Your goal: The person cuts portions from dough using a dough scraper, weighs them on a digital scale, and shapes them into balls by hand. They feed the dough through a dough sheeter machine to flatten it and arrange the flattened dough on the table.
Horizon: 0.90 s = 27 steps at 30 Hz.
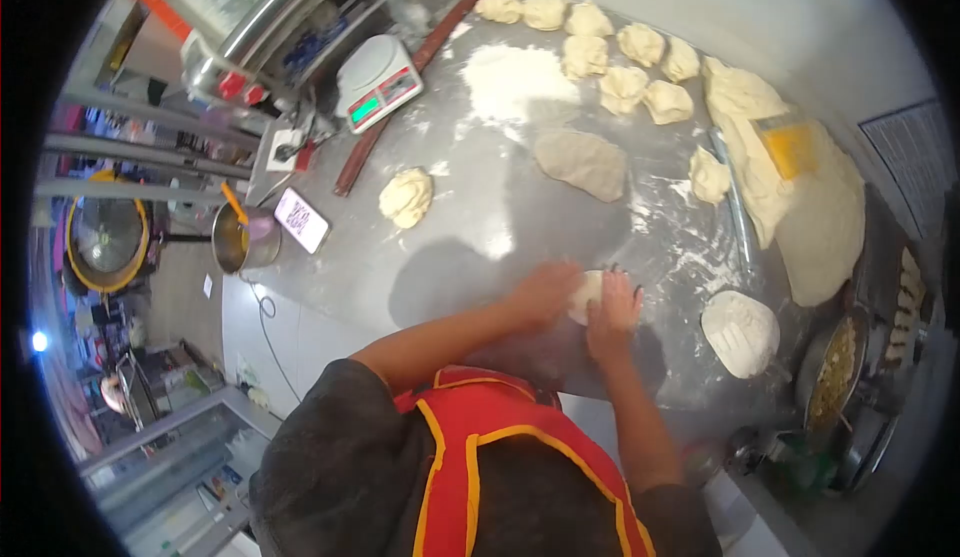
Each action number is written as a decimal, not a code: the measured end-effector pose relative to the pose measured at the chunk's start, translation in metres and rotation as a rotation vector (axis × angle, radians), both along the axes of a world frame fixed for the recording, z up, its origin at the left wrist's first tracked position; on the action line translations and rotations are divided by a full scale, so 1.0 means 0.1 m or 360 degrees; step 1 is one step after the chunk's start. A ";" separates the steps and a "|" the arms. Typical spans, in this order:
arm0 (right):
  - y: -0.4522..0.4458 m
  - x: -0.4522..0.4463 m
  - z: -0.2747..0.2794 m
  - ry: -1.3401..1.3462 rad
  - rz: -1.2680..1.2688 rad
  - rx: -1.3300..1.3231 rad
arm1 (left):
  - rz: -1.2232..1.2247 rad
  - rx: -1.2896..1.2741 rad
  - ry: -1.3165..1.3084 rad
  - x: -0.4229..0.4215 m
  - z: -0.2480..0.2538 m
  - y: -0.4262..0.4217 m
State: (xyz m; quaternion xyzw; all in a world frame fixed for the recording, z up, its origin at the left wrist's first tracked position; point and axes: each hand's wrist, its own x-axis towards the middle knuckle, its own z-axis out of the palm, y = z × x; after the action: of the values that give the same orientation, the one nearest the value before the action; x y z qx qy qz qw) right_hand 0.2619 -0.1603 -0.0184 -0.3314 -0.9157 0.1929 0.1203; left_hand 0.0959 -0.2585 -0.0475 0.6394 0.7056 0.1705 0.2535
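A small pale piece of dough (585, 299) lies on the grey worktop, between my two hands and partly covered by them. My left hand (553, 289) is closed against its left side, with the fingers bent and partly hidden. On the right side rests my right hand (615, 309), its fingers stretched forward and lying along the dough. A flattened, floured dough round (740, 334) with finger marks sits to the right of my right hand. Ahead of my hands is a flat greyish oval of dough (581, 163).
Several dough lumps (622, 89) line the back edge beside spread flour (515, 82). A large dough mass (825, 207) with a yellow scraper (790, 149) and a metal rod (735, 202) lies right. Left are a scale (378, 77), a phone (301, 220) and a metal pot (246, 240).
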 end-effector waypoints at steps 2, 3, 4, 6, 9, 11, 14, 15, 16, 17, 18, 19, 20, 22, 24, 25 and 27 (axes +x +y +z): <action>0.01 0.03 -0.01 -0.0080 0.0039 0.0018 | 0.0512 0.0071 0.0214 -0.46 0.11 -0.33; 0.05 0.03 -0.07 -0.0092 0.0030 0.0038 | 0.0885 0.0423 0.0329 -0.78 0.28 -0.56; 0.05 0.00 -0.11 -0.0105 0.0013 0.0059 | 0.1096 0.0484 0.0533 -1.08 0.42 -0.70; 0.03 -0.14 0.15 -0.0088 -0.0031 0.0122 | 0.1310 0.0467 0.0679 -1.56 0.49 -0.93; 0.09 -0.57 0.31 0.0143 0.0009 -0.0210 | 0.1254 0.0252 0.0456 -1.94 0.41 -1.00; 0.13 -1.07 0.30 0.0358 0.0167 -0.0394 | 0.1124 0.0099 0.0257 -2.04 0.41 -0.94; 0.27 -1.96 0.13 0.0549 0.0495 -0.0299 | 0.1266 0.0358 -0.0011 -2.01 0.35 -1.01; 0.36 -2.24 0.08 0.0411 0.0403 -0.0236 | 0.1461 0.0365 -0.0460 -1.98 0.38 -1.07; 0.44 -2.48 0.01 0.0269 0.0305 -0.0178 | 0.1635 0.0355 -0.0919 -1.93 0.46 -1.17; 0.55 -2.75 -0.09 0.0234 0.0154 -0.0217 | 0.1794 0.0326 -0.1385 -1.88 0.55 -1.28; 0.59 -2.91 -0.21 0.0198 0.0003 -0.0254 | 0.1857 0.0383 -0.1573 -1.82 0.64 -1.39; 0.48 -2.96 -0.34 0.0103 0.0032 -0.0044 | 0.1920 0.0444 -0.1763 -1.78 0.73 -1.50; 0.32 -3.03 -0.47 0.0007 0.0066 0.0164 | 0.1986 0.0507 -0.1953 -1.76 0.77 -1.59; -0.07 -3.00 -0.45 -0.0008 0.0295 0.0251 | 0.1988 0.0616 -0.2018 -1.82 0.75 -1.75; -0.59 -2.54 -0.37 0.0084 0.0730 0.0084 | 0.2002 0.0630 -0.2061 -1.88 0.81 -1.83; -0.79 -2.29 -0.37 0.0098 0.0973 0.0039 | 0.1946 0.0600 -0.1981 -1.90 0.87 -1.81; -0.95 -1.82 -0.05 -0.0148 0.1311 -0.0002 | 0.1824 0.0548 -0.1824 -1.94 0.95 -1.73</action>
State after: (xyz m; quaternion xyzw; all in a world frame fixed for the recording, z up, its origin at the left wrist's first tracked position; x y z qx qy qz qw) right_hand 0.0803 -0.2553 -0.0233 0.0543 -0.9761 0.2104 -0.0087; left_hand -0.0986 -0.4320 0.0471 0.0245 0.6476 0.6784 0.3461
